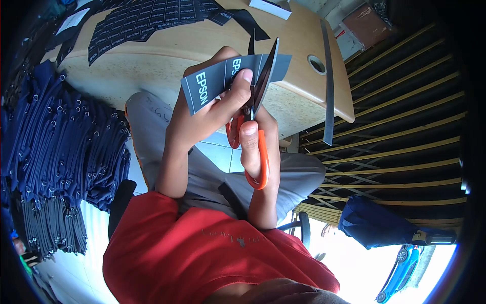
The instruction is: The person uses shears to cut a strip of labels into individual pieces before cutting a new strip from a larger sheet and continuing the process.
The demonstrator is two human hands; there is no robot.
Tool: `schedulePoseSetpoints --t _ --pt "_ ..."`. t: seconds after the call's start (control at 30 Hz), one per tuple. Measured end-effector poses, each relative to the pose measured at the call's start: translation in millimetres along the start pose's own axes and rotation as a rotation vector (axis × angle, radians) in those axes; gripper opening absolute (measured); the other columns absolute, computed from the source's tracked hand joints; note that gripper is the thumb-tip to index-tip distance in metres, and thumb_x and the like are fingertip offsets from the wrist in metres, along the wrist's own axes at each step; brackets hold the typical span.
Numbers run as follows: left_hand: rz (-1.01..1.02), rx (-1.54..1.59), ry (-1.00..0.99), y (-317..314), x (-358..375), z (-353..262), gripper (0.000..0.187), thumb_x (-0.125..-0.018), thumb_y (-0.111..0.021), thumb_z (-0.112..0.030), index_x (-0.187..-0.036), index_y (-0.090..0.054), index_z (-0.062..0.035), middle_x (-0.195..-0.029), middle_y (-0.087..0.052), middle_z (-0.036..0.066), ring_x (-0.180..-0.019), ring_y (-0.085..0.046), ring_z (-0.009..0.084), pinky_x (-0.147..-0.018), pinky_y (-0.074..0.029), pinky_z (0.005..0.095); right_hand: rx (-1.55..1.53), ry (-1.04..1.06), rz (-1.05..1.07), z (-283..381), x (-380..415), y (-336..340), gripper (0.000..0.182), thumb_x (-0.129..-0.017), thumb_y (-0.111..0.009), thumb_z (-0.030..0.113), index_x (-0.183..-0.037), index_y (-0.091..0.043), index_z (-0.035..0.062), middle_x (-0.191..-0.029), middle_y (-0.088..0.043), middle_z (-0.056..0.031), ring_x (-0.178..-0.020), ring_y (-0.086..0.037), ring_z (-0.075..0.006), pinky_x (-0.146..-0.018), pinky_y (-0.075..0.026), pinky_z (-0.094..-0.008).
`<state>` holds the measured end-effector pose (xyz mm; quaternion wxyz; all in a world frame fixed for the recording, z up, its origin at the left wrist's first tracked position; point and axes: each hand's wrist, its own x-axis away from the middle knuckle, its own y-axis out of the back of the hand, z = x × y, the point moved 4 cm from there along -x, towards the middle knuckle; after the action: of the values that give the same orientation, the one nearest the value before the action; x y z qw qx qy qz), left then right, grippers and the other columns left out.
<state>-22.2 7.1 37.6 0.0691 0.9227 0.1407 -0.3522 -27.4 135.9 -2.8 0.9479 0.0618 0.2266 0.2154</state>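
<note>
My left hand (217, 104) pinches a dark label strip (190, 93) printed with white "EPSON", thumb on top and fingers behind. With my right hand (251, 144) I grip scissors (263, 167) by their orange handles, thumb through one loop. The blades are apart and point away from me, one in front of the strip and the other partly behind it. Part of the strip sticks out to the right past the blades. Both hands are close together over my lap, in front of the desk edge.
Sheets of the same printed labels (147, 23) lie on the wooden desk (288, 45). A long metal ruler (328, 86) lies across its right side, beside a round hole (317, 64). Bundles of navy straps with metal rings (66, 137) hang at left. A folding gate (395, 111) stands at right.
</note>
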Motion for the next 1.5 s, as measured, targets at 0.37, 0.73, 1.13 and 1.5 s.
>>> schedulePoseSetpoints --t 0.37,0.73,1.13,1.5 --pt "0.024 -0.01 -0.017 -0.4 -0.9 1.0 0.016 -0.09 -0.059 -0.011 -0.079 -0.052 -0.0017 -0.057 -0.047 0.0 -0.052 -0.043 0.0048 -0.048 -0.035 0.024 0.0 -0.021 -0.004 -2.2 1.0 0.1 0.056 -0.09 -0.053 0.053 -0.088 -0.054 -0.0034 -0.07 -0.051 -0.0125 -0.06 -0.048 -0.0237 -0.056 -0.04 -0.0352" --pt "0.014 0.0 0.003 -0.3 -0.5 -0.4 0.016 -0.09 -0.06 -0.01 -0.078 -0.052 -0.0014 -0.056 -0.047 0.0 -0.051 -0.043 0.0051 -0.048 -0.035 0.0241 -0.02 -0.029 -0.014 -1.3 1.7 -1.2 0.054 -0.092 -0.051 0.05 -0.094 -0.056 -0.0042 -0.073 -0.054 -0.014 -0.061 -0.05 -0.0246 -0.058 -0.041 -0.0346" --pt "0.023 0.039 0.036 0.8 0.4 0.0 0.018 -0.091 -0.059 -0.011 -0.078 -0.051 -0.0015 -0.057 -0.044 -0.001 -0.051 -0.04 0.0051 -0.047 -0.033 0.0242 -0.039 -0.047 -0.001 1.0 2.1 -1.8 0.059 -0.092 -0.048 0.054 -0.099 -0.056 -0.0051 -0.073 -0.053 -0.0126 -0.06 -0.048 -0.0236 -0.058 -0.041 -0.0341" --pt "0.024 0.044 0.047 0.7 1.1 0.1 0.017 -0.091 -0.058 -0.011 -0.079 -0.051 -0.0014 -0.057 -0.044 -0.001 -0.052 -0.039 0.0051 -0.047 -0.032 0.0244 -0.028 0.01 0.036 -1.5 3.1 -3.1 0.08 -0.084 -0.039 0.074 -0.096 -0.05 -0.0038 -0.07 -0.043 -0.0091 -0.06 -0.042 -0.0211 -0.054 -0.035 -0.0338"
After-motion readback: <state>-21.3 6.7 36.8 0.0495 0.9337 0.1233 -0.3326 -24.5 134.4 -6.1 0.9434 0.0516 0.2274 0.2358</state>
